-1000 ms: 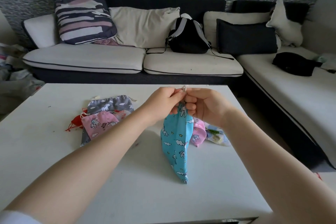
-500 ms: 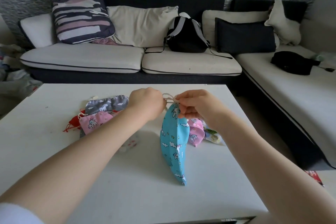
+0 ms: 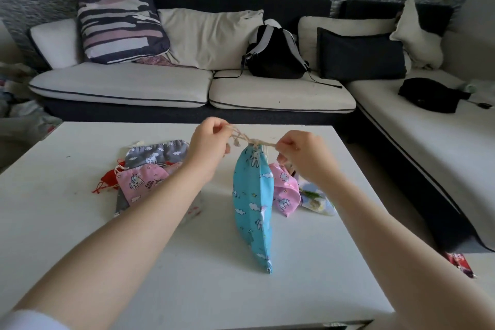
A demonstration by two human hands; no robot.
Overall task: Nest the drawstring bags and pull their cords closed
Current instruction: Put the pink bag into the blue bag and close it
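left hand (image 3: 210, 143): pinching cord (image 3: 241, 138)
right hand (image 3: 302, 153): pinching cord's other end
blue bag (image 3: 253, 203): hanging between hands, mouth cinched, bottom touching white table (image 3: 187, 276)

blue bag (image 3: 253, 206): white unicorns, clouds | cord (image 3: 242, 139): beige | pink bag (image 3: 139, 182): unicorns | grey bag (image 3: 156, 154): white unicorns | red pouch (image 3: 107, 178) | table (image 3: 187, 276): white | striped pillow (image 3: 117, 12): navy, pink, white | backpack (image 3: 273, 56): black, perhaps grey straps
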